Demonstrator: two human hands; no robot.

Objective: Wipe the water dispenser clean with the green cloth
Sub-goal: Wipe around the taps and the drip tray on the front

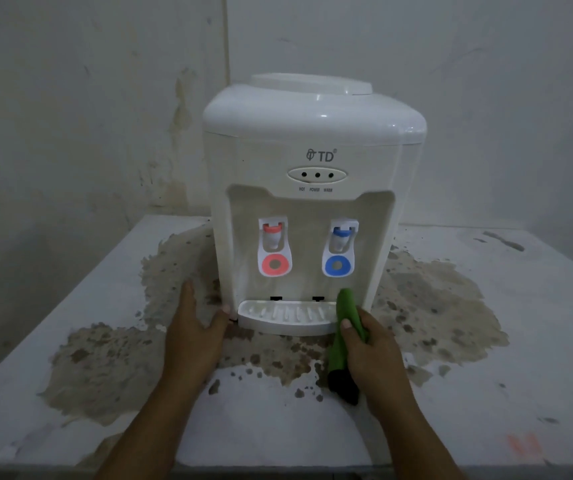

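Green cloth is bunched lengthwise in the right hand, thumb over the top, fingers wrapped around it; upper end pokes up past the thumb and touches the dispenser at the right end of the drip tray, lower end hangs out under the palm and looks dark, maybe wet or shadowed, cannot tell. Cloth is soft, limp, light; likely grips fine bunched like this, but a flatter pad under the fingers would probably cover more surface per pass. Left hand is open, not gripping anything, palm and fingers pressed flat against the dispenser's lower left corner just beside the tray, thumb tip at the base edge, looks like bracing. Dispenser stands upright directly ahead of both hands, between them at base level, white hard plastic, smooth and probably slippery when wet; no bottle on top, so likely fairly light and could slide or tip if wiped hard, hence bracing low on the side makes sense. Better hold points: side walls or top shoulder, not the taps. Red tap is up and ahead of the left hand, blue tap up and ahead of the right hand, both inside the recess, thin levers, look easy to snap or trigger. Tray looks clip-on, may pop loose if pushed. Desk under the hands is white with big brown stains spreading around the dispenser base on both sides. Wiping looks barely started, at the bottom right.
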